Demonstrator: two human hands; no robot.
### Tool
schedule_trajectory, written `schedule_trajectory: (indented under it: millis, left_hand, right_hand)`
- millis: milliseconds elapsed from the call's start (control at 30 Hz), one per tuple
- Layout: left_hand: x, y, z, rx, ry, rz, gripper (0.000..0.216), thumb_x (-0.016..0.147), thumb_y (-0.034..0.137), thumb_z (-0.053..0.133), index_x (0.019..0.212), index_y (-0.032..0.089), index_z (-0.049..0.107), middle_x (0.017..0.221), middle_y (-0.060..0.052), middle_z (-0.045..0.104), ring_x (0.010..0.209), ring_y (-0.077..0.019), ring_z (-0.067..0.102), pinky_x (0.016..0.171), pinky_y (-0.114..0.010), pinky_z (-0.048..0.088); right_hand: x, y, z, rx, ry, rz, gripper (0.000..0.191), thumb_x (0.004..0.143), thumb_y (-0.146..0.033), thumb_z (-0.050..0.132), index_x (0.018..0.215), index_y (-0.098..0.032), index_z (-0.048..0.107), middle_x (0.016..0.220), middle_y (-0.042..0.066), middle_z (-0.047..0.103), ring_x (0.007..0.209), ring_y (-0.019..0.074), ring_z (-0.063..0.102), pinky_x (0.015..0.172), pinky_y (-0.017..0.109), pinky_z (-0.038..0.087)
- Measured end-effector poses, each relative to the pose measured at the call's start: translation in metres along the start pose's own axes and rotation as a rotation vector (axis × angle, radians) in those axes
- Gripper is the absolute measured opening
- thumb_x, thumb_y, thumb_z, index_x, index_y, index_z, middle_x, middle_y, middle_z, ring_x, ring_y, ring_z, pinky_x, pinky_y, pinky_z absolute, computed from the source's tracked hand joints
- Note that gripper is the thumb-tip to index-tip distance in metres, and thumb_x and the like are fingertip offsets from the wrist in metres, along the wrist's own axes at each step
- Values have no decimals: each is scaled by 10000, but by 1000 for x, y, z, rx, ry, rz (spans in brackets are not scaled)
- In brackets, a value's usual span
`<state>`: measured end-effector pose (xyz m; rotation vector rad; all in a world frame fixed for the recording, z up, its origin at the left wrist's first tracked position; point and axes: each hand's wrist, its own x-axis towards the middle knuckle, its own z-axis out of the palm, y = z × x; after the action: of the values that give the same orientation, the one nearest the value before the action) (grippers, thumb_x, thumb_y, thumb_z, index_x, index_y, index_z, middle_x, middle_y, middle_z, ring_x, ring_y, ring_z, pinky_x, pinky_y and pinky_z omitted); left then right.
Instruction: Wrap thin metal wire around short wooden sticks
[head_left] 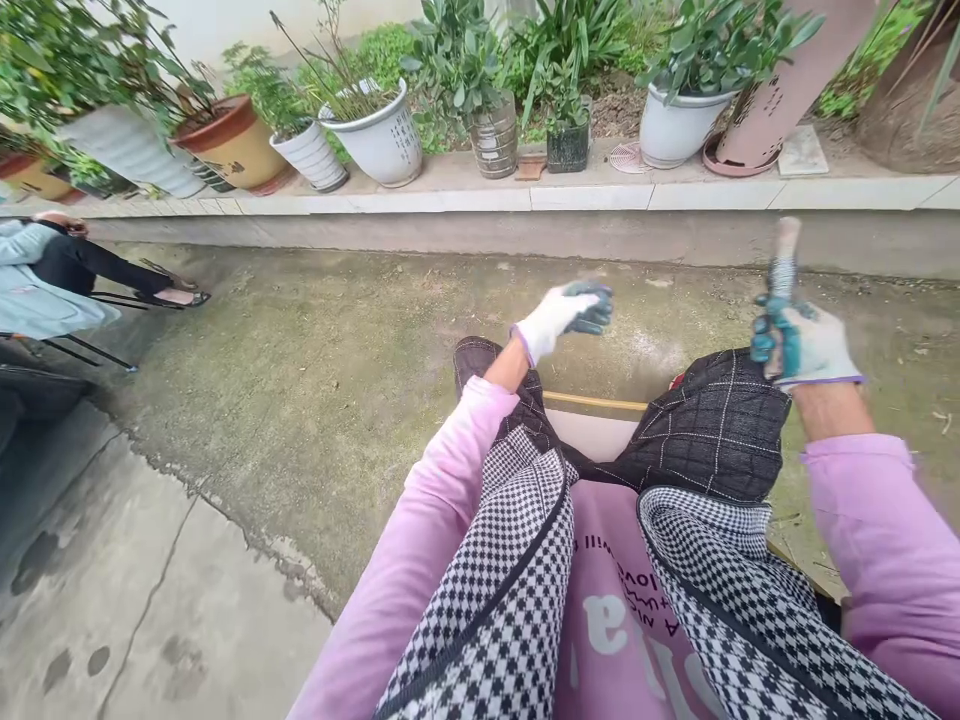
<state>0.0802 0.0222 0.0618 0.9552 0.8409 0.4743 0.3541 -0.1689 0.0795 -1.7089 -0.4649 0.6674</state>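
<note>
My right hand (810, 342), in a white glove with teal fingers, is raised at the right. Its fingers are wrapped round a wooden stick (784, 262) that looks like a tool handle. The stick points upward, with a pale end and a grey band of cord or wire above my fist. Motion blurs it, and its lower part is hidden in the hand. My left hand (566, 317), gloved the same way, reaches out over the ground past my left knee. Its fingers extend to the right, slightly bent, and nothing shows in them.
A low tiled ledge (585, 198) runs across ahead, bearing several potted plants, among them a white pot (386, 135). At the left a person (52, 270) sits with legs stretched out. Beneath me is a seat with a yellowish bar (592, 401). The ground (300, 370) is rough concrete.
</note>
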Motion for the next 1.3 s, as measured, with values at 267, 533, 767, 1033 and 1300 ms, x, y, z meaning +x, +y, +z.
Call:
schedule_trajectory:
  millis: [267,533,767,1033,1300]
  left_hand:
    - [-10,-83,27,24,114,-79,218,870,151,1005,962,202,814,754,-16,792,635,-131,730,672,-233,571]
    - [-17,-103,-25,-16,329,-174,180,1061,200,855,927,187,735,648,16,720,512,-125,637,598,-248,575]
    - [-6,-126,-38,-236,449,-249,231,1031,300,931,949,196,742,684,32,714,511,-112,637,557,-225,572]
    - [-12,-109,-58,-411,390,-280,316,1119,498,811,1180,190,775,786,-8,807,440,-99,618,463,-208,548]
    - [-23,-92,-51,-485,400,-284,383,1186,571,730,1117,203,812,846,-22,838,475,-72,608,521,-189,546]
  right_hand:
    - [-23,78,90,-310,-468,19,217,878,-416,863,952,-284,707,646,-51,644,510,166,523,493,294,445]
    - [-35,123,138,-732,-696,-251,271,979,-318,827,1248,-311,857,1123,115,897,1087,377,849,998,436,647]
    - [-42,143,148,-312,-838,-8,300,1051,-484,728,1189,-271,886,1076,68,914,887,295,834,845,397,692]
    - [-16,144,146,-101,-694,38,215,849,-363,763,990,-249,877,1106,74,924,1115,329,837,1081,454,671]
    - [-31,154,144,-365,-748,-114,198,952,-371,805,1074,-271,924,1028,87,909,1097,361,859,1000,435,683]
